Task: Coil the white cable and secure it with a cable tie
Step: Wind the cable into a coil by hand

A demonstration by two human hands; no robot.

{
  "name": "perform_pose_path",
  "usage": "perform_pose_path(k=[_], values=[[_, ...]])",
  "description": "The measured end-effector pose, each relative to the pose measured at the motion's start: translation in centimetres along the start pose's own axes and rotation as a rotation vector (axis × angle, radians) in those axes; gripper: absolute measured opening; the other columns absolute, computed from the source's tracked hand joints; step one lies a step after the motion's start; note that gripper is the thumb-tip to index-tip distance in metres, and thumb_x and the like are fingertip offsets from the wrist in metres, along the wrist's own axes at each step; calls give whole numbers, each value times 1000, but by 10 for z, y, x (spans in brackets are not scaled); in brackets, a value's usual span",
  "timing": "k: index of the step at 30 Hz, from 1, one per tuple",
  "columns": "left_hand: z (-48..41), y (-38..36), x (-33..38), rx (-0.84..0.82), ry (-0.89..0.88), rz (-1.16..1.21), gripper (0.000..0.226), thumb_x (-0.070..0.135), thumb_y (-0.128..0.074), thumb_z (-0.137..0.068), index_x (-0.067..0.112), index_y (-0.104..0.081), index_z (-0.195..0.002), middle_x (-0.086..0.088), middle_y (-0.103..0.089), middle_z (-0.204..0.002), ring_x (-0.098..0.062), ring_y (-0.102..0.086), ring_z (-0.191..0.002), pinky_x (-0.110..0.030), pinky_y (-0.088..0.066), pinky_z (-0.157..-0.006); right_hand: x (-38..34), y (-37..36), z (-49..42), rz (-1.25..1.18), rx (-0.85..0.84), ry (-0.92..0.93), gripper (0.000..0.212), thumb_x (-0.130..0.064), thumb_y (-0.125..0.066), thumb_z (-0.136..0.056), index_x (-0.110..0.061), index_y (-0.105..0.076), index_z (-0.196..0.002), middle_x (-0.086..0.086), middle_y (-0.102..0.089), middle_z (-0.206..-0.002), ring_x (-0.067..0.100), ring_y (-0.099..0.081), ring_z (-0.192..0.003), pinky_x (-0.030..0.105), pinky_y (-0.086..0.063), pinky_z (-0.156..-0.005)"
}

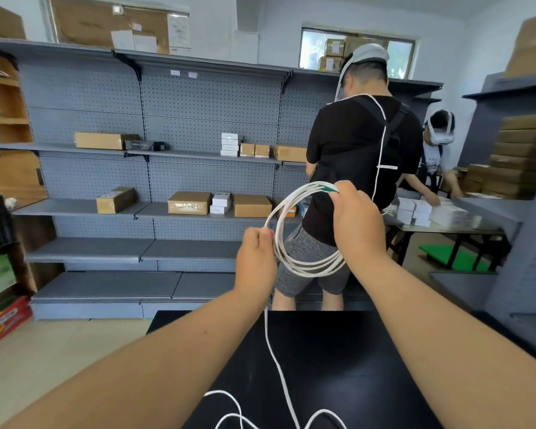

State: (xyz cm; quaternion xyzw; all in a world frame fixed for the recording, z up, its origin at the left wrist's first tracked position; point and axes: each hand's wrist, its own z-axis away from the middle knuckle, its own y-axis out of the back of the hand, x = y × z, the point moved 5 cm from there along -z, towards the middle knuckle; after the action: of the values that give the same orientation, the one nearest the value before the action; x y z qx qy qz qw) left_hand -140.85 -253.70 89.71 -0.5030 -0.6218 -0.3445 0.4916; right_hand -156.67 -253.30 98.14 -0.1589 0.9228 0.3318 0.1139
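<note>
Loops of thin white cable (294,267) hang in mid-air above a black tabletop (353,351), held between two hands. The right hand (356,224) pinches the top of the coil beside a green connector (330,189); the left hand (256,258) grips the coil's left side. Loose cable trails down onto the near tabletop. Beyond, a person in a black shirt (353,144) faces grey pegboard shelving (167,103).

I can read no text: labels (187,207) on the cardboard boxes (252,205), sheets (179,34) on the board (84,23) and print on the red crate (4,324) are all blurred.
</note>
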Motion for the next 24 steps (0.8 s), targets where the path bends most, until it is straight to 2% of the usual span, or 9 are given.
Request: perform_pose_path(k=[3, 6, 8, 10, 13, 15, 17, 21, 24], values=[[3, -4, 1, 9, 4, 28, 25, 31, -35, -96, 15, -44, -77, -7, -51, -78, -24, -50, -77, -51, -49, -85, 1, -2, 0, -20, 7, -22, 21, -24, -32, -100, -9, -47, -101, 9, -45, -78, 29, -43, -68, 33, -27, -57], [10, -9, 7, 25, -19, 29, 27, 31, -31, -99, 13, -39, -81, -1, -44, -73, -19, -42, -71, -34, -38, -65, 1, -3, 0, -46, 15, -44, 22, -24, -33, -100, -9, -49, -102, 10, -47, -78, 28, -44, -69, 33, -27, -58], [14, -14, 10, 21, -42, 32, 30, 37, -27, -99, 13, -41, -88, 1, -47, -78, -16, -49, -76, -30, -38, -67, 1, -2, 0, -42, 16, -50, 22, -24, -33, -100, -9, -49, -102, 9, -48, -78, 27, -43, -68, 32, -26, -57], [14, -19, 11, 12, -82, 26, 30, 40, -27, -99, 15, -44, -98, 1, -53, -89, -18, -57, -90, -31, -41, -74, 1, -2, 1, -54, 20, -55, 22, -24, -33, -100, -9, -49, -101, 8, -49, -78, 26, -43, -69, 32, -26, -57], [10, -23, 9, 18, -135, -89, 31, 38, -24, -99, 17, -48, -99, -11, -55, -102, -20, -57, -92, -30, -42, -77, 2, 1, 1, -90, 26, -66, 22, -24, -33, -100, -8, -49, -102, 9, -49, -79, 26, -44, -70, 31, -27, -58], [9, -26, 7, 23, -158, -171, 33, 35, -23, -100, 16, -48, -90, -16, -57, -99, -27, -57, -92, -35, -44, -77, 5, 3, 1, -109, 24, -79, 22, -23, -33, -100, -8, -49, -103, 9, -49, -78, 26, -42, -70, 32, -27, -59], [9, -27, 9, 26, -173, -220, 31, 33, -24, -100, 17, -48, -90, -14, -60, -96, -30, -57, -90, -41, -46, -79, 10, 3, 3, -138, 24, -111, 22, -23, -33, -100, -9, -49, -103, 7, -47, -77, 26, -41, -69, 33, -26, -58], [5, -28, 19, 29, -248, -336, 42, 29, -25, -101, 4, -58, -96, -6, -58, -85, -22, -52, -79, -30, -37, -70, 23, -2, 10, -246, 10, -199, 21, -25, -33, -100, -10, -48, -101, 9, -50, -78, 28, -45, -71, 32, -30, -59], [-4, -26, 26, 21, -341, -475, 40, 32, -26, -100, 8, -53, -85, -2, -49, -70, -22, -46, -69, -30, -30, -60, 34, -7, 16, -301, -17, -254, 19, -26, -33, -100, -11, -45, -98, 7, -50, -76, 29, -49, -71, 33, -35, -58]])
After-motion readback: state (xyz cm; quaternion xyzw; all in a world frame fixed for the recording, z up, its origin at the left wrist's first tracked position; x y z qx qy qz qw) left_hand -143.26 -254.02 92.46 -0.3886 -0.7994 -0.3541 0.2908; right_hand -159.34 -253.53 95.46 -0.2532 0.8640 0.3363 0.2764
